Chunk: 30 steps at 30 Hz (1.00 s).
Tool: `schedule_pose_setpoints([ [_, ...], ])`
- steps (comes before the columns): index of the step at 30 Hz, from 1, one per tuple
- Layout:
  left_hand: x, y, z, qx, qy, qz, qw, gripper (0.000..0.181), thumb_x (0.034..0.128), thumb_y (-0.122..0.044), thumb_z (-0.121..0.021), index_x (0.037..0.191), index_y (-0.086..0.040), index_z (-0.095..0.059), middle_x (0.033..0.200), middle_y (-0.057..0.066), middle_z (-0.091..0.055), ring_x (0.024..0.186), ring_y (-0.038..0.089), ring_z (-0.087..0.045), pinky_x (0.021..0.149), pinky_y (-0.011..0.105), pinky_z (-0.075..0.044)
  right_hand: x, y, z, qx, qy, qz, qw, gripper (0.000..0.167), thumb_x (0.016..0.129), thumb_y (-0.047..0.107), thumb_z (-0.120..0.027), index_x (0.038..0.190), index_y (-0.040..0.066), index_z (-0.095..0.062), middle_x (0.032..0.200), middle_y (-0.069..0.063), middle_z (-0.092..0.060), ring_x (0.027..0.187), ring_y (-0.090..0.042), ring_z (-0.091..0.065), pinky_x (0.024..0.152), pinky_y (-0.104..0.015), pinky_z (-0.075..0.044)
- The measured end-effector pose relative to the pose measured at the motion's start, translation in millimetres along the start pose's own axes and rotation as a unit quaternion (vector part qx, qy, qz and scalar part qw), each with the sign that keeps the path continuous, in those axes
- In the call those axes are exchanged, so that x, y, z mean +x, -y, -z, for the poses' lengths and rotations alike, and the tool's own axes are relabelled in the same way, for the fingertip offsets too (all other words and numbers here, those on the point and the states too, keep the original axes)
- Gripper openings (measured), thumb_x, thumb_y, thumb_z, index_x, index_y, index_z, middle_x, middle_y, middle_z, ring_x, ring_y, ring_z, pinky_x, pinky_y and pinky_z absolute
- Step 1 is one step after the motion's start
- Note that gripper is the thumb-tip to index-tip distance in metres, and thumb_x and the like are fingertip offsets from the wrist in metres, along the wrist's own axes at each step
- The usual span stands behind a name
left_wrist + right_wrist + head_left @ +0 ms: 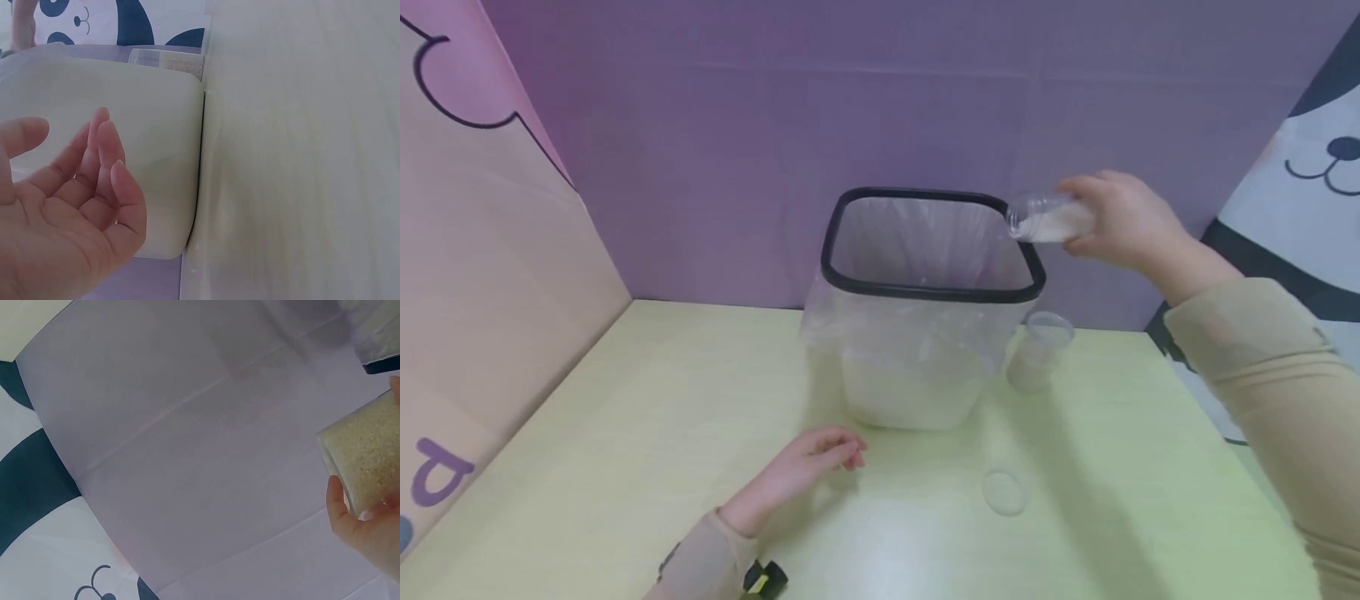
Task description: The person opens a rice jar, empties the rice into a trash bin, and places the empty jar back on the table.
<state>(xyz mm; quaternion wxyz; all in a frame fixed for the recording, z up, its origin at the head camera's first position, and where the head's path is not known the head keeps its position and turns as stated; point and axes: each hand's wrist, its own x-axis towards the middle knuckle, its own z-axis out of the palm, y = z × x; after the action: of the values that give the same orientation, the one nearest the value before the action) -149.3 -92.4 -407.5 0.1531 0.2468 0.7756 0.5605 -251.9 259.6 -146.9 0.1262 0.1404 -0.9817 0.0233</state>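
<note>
My right hand (1120,218) grips a clear plastic cup (1051,222) of white grains that look like rice. The cup is tipped on its side, its mouth towards the right part of the trash can's black rim (936,293). In the right wrist view the grains (369,453) fill the cup's base end. The pale trash can (917,392) stands upright, lined with a clear plastic bag (917,333). Below it on the left, my left hand (816,462) hovers near the can with fingers loosely bent, holding nothing; its palm (62,231) shows in the left wrist view.
A second clear cup (1037,354), partly filled, stands right of the can. On the table (700,400) lies a clear round lid (1003,492). Behind the can rises a purple backdrop (700,167). A small black and yellow object (765,578) sits by the left sleeve.
</note>
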Motion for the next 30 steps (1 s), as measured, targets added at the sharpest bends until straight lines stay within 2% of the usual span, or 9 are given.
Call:
schedule_pose_setpoints([
  [6,2.0,0.8,-1.9,0.003,-0.006,0.019,0.9998,0.032,0.0992,-0.019,-0.045,0.114,0.004,-0.060,0.100,0.012,-0.067,0.095,0.019,-0.059,0.088,0.032,-0.048,0.7,3,3,-0.004,0.010,0.001,0.9999,0.072,0.074,0.008,-0.071,0.139,0.002,-0.041,0.132,-0.031,-0.045,0.116,-0.048,-0.041,0.094,-0.066,-0.035],
  [15,1.2,1.4,-0.2,-0.004,-0.001,0.003,1.0000,0.034,0.0989,-0.017,-0.044,0.116,0.009,-0.057,0.100,0.017,-0.066,0.094,0.020,-0.060,0.085,0.028,-0.049,-0.1,10,3,-0.023,-0.003,0.006,0.9997,0.069,0.073,0.007,-0.071,0.137,0.004,-0.044,0.129,-0.030,-0.045,0.115,-0.048,-0.041,0.089,-0.068,-0.038],
  [22,1.2,0.7,-0.8,-0.010,-0.004,0.007,0.9999,0.033,0.0991,-0.017,-0.044,0.116,0.008,-0.057,0.101,0.017,-0.066,0.094,0.021,-0.060,0.086,0.030,-0.049,0.2,11,2,-0.034,-0.012,0.016,0.9992,0.068,0.073,0.007,-0.070,0.136,0.004,-0.045,0.129,-0.029,-0.046,0.115,-0.049,-0.040,0.090,-0.068,-0.038],
  [30,2.3,-1.8,-1.4,-0.013,-0.006,0.006,0.9999,0.033,0.0987,-0.016,-0.044,0.115,0.009,-0.057,0.100,0.017,-0.066,0.094,0.020,-0.059,0.087,0.035,-0.050,0.0,11,1,-0.048,-0.034,0.040,0.9975,0.065,0.071,0.006,-0.071,0.132,0.005,-0.049,0.125,-0.028,-0.049,0.113,-0.049,-0.042,0.085,-0.068,-0.040],
])
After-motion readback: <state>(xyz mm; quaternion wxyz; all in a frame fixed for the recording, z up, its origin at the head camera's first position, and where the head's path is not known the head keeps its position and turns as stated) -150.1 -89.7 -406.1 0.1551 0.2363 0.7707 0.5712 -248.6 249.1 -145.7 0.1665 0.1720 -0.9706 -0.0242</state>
